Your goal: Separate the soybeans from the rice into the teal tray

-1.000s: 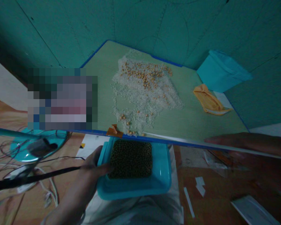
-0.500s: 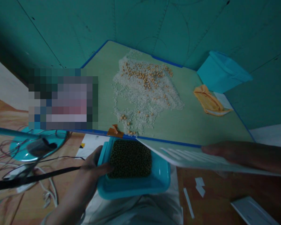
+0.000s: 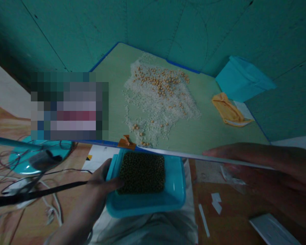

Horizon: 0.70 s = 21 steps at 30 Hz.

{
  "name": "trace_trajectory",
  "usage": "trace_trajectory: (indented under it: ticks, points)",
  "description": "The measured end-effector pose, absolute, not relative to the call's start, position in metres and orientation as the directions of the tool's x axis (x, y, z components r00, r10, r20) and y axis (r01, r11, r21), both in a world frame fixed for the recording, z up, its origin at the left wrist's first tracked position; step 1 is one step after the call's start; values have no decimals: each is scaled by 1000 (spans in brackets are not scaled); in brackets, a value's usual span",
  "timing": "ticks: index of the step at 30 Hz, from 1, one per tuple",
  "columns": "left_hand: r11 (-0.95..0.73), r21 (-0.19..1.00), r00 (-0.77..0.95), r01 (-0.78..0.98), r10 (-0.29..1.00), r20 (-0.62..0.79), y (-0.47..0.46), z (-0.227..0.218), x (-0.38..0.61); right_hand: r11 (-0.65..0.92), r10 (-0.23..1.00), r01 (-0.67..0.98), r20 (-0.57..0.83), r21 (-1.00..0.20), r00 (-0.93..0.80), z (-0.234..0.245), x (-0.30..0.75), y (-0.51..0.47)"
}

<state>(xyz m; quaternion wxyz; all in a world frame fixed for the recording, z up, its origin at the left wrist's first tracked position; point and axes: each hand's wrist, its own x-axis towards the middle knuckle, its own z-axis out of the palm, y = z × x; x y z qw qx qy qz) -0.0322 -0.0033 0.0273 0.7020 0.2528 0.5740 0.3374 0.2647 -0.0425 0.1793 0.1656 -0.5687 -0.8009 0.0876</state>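
Note:
My left hand (image 3: 99,187) grips the left rim of a turquoise plastic bin (image 3: 174,180), thumb over the edge. Small dark green beans (image 3: 142,173) lie in the bin, which sits at my lap below the table's front edge. My right hand (image 3: 265,156) is closed on a thin white board (image 3: 183,155), now seen almost edge-on along the table front. Its left end is by a few yellow beans at the edge. On the pale green table (image 3: 206,132) white rice (image 3: 153,105) is spread out, with round yellow beans (image 3: 162,83) scattered over it.
A turquoise box (image 3: 241,80) stands at the table's right, beside an orange-yellow cloth (image 3: 229,110). Brown tape (image 3: 126,143) sticks to the front edge. A pixelated patch hides the table's left. Cables and a round turquoise base (image 3: 20,165) are on the floor at left.
My right hand has raised and tilted the white board, so its slotted face no longer shows and only its edge does. My left hand and the bin stay put.

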Motion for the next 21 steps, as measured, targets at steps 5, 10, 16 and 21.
trace_trajectory:
  ticks: [5, 10, 16, 21]
  points:
    - [648, 740, 120, -181, 762, -637, -2, 26, -32, 416, 909, 838, 154, -354, -387, 185, 254, -28]
    - [660, 729, 110, -182, 750, -652, -3, 25, -32, 414, 910, 825, 170, -384, -378, 187, 253, -26]
    - [648, 741, 114, -175, 761, -639, -2, 29, -30, 377, 922, 856, 232, -354, -310, 187, 260, -27]
    - [653, 738, 124, -172, 757, -642, -3, 29, -30, 393, 919, 834, 208, -387, -336, 188, 257, -19]
